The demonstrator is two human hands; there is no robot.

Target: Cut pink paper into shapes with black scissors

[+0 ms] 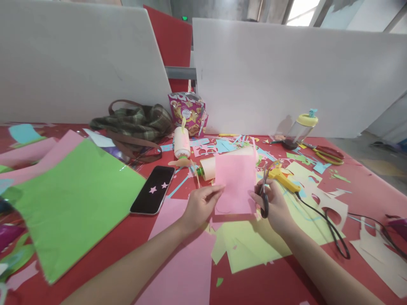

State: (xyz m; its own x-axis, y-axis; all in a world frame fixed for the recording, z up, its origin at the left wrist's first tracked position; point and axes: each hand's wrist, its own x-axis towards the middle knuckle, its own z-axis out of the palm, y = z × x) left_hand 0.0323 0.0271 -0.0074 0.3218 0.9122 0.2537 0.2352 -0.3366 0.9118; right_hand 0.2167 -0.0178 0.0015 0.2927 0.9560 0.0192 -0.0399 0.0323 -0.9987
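Pinched at its left edge by my left hand [203,205], a pink sheet of paper [235,180] is held up over the table. A faint curved line shows near its lower left corner. My right hand [276,205] grips black-handled scissors [263,195], blades pointing up beside the sheet's right edge; its thumb is at that edge too. Under and around the hands lie pale yellow paper [251,248] and another pink sheet [181,258]. Behind the held sheet, a cream paper-wrapped roll [208,168] with a green end is partly hidden.
A phone [152,190] with pink stars on it lies left, beside green sheets [76,199]. A yellow glue gun [284,180] with a black cord is at right. Behind stand a snack bag [188,112], a plaid bag [140,123], a wrapped bottle [182,142] and a clear jar [300,129].
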